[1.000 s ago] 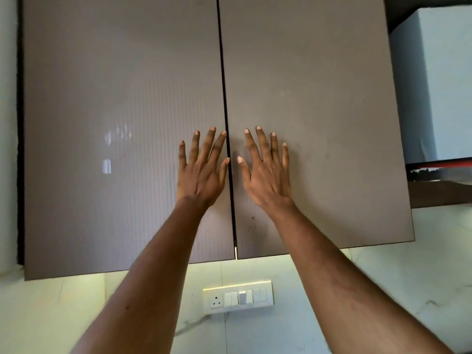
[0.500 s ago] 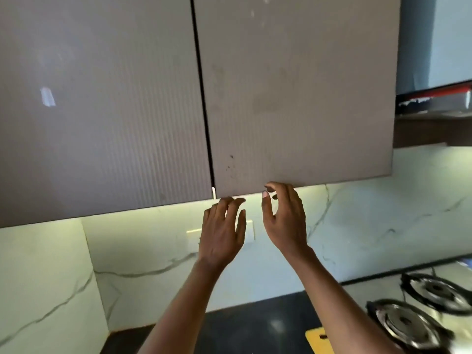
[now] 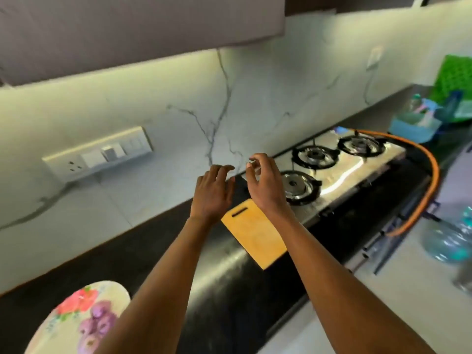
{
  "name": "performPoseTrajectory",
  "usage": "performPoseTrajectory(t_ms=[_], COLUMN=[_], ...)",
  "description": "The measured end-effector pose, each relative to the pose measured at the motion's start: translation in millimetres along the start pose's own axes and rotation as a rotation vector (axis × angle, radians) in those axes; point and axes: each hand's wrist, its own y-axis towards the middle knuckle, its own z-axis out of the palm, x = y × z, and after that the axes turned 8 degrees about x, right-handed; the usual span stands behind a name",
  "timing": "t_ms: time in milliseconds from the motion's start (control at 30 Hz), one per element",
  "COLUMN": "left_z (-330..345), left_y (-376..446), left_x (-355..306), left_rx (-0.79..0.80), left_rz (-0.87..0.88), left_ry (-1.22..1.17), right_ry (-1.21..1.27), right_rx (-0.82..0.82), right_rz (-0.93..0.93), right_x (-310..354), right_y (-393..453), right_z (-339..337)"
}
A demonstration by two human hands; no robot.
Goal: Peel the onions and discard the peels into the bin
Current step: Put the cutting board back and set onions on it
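Both hands, left hand (image 3: 213,191) and right hand (image 3: 265,183), hover empty, fingers loosely curled.
Purple onions (image 3: 98,321) sit lower left; blind reaching risks knocking the flat yellow cutting board (image 3: 255,232).

Bare counter (image 3: 132,254) btwn plate (image 3: 51,328), board (image 3: 255,233)

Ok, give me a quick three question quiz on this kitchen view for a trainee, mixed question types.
1. True or false: the left hand holds an onion.
2. The flat yellow cutting board with a slot handle lies between the floral plate of purple onions and what? A) steel gas stove B) sink C) kettle
3. Fill in: the hose curving round the stove is ____.

Key: 1 false; 2 A; 3 orange. The right hand holds nothing either.
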Motion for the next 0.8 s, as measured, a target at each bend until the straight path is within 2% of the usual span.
performPoseTrajectory(t_ms=[233,467,633,800], left_z=[102,180,223,238], left_y=[-22,-28,-24,-31], left_x=[6,34,66,85], left_rx=[0.288,0.519,0.663,0.716], left_rz=[-0.059,-0.102,-0.166,-0.181], left_ry=[-0.025,-0.006,-0.018,-0.010], right_ry=[-0.050,-0.277,-0.501,-0.554], right_rx=[0.156,0.343,0.389,0.374], right_rz=[0.315,0.603,0.615,0.566], right_x=[-85,-143,-165,-169], right_y=[-78,-144,-162,-167], right_z=[2,30,49,63])
